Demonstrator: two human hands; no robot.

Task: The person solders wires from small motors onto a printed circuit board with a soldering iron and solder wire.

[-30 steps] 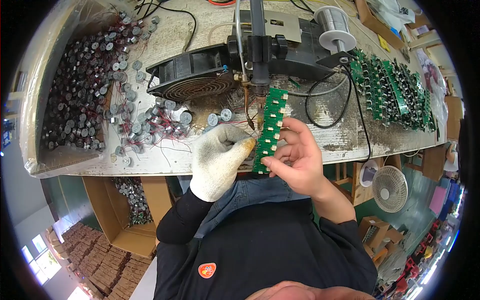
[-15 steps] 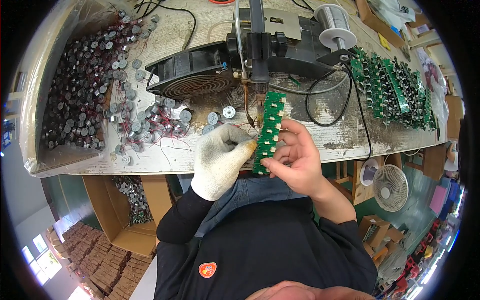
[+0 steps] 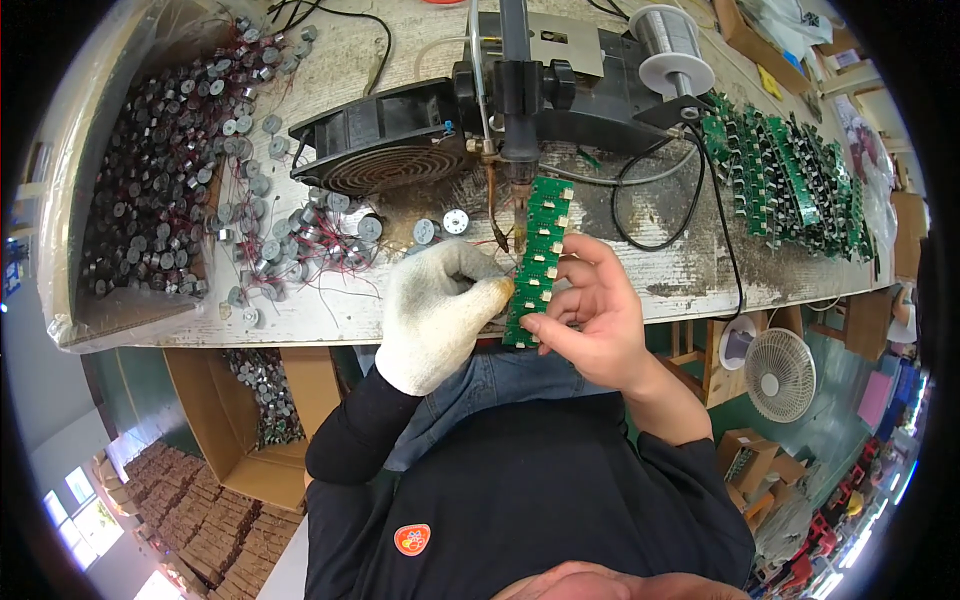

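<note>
My bare right hand (image 3: 595, 315) grips a long green circuit board strip (image 3: 541, 245) by its near end, thumb on top. The strip stands slanted away from me, with a row of small white connectors along it. My left hand (image 3: 440, 315), in a white knit glove, is closed in a pinch at the strip's left edge. What its fingertips hold is too small to tell; thin red wire shows near them. Just beyond the fingers, the dark tip of a soldering stand (image 3: 503, 240) and its upright iron (image 3: 520, 190) come down beside the strip.
A black fan (image 3: 385, 140) stands beyond my left hand. Small round motors with red wires (image 3: 310, 240) lie left of it, and many more fill a plastic-lined box (image 3: 75, 200). At right are a solder spool (image 3: 670, 45), a looped black cable (image 3: 615, 215) and stacked green boards (image 3: 790, 180).
My gloved hand has shifted slightly left, its fingertips still at the strip's edge. The strip has moved only a little, and my right hand keeps its grip.
</note>
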